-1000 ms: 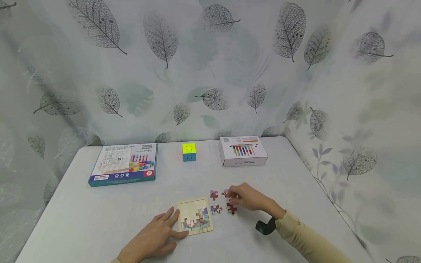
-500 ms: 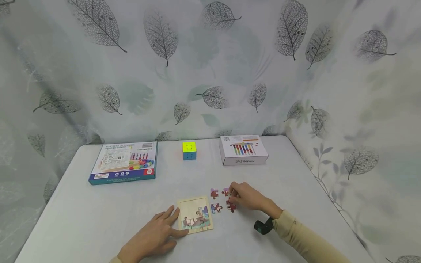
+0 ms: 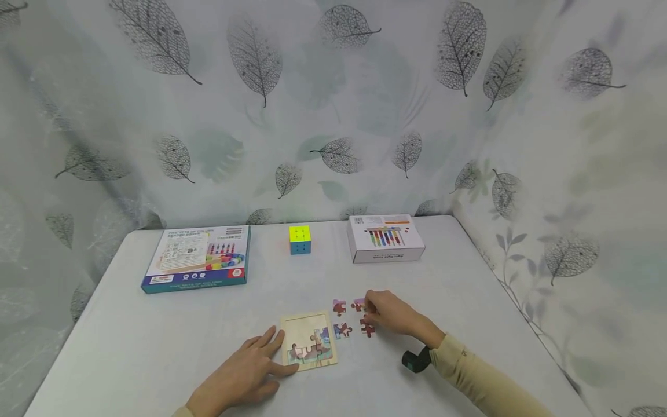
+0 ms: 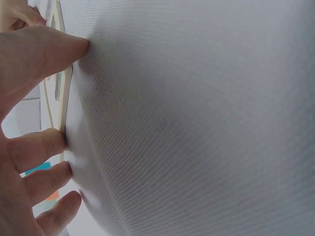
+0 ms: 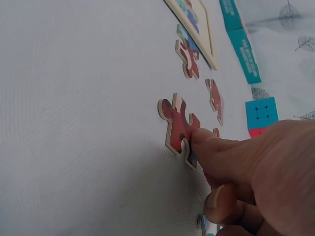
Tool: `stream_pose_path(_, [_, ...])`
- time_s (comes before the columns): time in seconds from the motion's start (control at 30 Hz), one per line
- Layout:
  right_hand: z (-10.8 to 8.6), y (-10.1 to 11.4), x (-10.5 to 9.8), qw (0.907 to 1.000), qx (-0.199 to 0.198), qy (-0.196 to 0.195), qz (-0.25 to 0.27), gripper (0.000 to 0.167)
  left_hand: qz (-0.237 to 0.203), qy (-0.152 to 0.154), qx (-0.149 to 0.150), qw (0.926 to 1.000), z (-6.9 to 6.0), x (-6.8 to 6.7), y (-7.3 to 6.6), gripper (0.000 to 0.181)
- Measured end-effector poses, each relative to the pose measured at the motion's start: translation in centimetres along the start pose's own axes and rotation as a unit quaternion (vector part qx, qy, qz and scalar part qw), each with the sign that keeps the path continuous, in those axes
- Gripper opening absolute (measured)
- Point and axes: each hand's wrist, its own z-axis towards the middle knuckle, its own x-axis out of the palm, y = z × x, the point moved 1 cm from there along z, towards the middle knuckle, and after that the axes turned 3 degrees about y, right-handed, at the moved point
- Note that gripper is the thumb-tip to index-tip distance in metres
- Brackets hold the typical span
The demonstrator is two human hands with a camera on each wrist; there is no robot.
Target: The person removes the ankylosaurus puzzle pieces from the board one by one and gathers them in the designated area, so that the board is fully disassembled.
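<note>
My left hand (image 3: 242, 373) lies spread at the left and near side of a shallow wooden puzzle tray (image 3: 308, 367), its thumb and forefinger touching the rim. Several joined jigsaw pieces (image 3: 312, 351) fill the tray's lower right part. To the right of the tray, my right hand (image 3: 393, 313) has curled fingers, and its thumb tip pinches the edge of a red jigsaw piece (image 5: 178, 125); the finger opposite is hidden. Other loose pieces nearby are a blue and brown one (image 3: 342, 330) and two pink-topped ones, the left (image 3: 339, 307) and the right (image 3: 357, 305), partly hidden.
Another piece (image 5: 210, 226) shows below the right fingers in the right wrist view. Behind stand a flat toy box (image 3: 198, 260), a yellow and blue puzzle cube (image 3: 300, 240) and a white box (image 3: 385, 239). A leaf-print curtain (image 3: 323, 116) rises behind the table.
The right hand has shifted slightly right, and the red piece by its thumb has turned and moved a little. The left hand and the tray have stayed in place.
</note>
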Motion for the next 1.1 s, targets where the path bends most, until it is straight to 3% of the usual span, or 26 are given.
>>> stream_pose_path(0.2, [0.2, 0.2, 0.0, 1.0, -0.003, -0.001, -0.003, 0.014, -0.002, 0.006, -0.005, 1.0, 0.1, -0.1, 0.0, 0.044])
stream_pose_path(0.4, [1.3, 2.9, -0.1, 0.9999, -0.007, 0.007, -0.004, 0.016, 0.002, 0.006, -0.002, 1.0, 0.1, -0.1, 0.1, 0.045])
stream_pose_path(0.77, [3.1, 7.3, 1.1, 0.989, -0.111, 0.058, -0.078, 0.029, 0.009, 0.003, 0.003, 0.9999, 0.2, -0.1, -0.1, 0.043])
stream_pose_path(1.1, [3.5, 7.8, 2.2, 0.9799, -0.105, 0.104, -0.134, 0.048, 0.006, 0.009, 0.001, 0.9999, 0.3, 0.0, 0.0, 0.042])
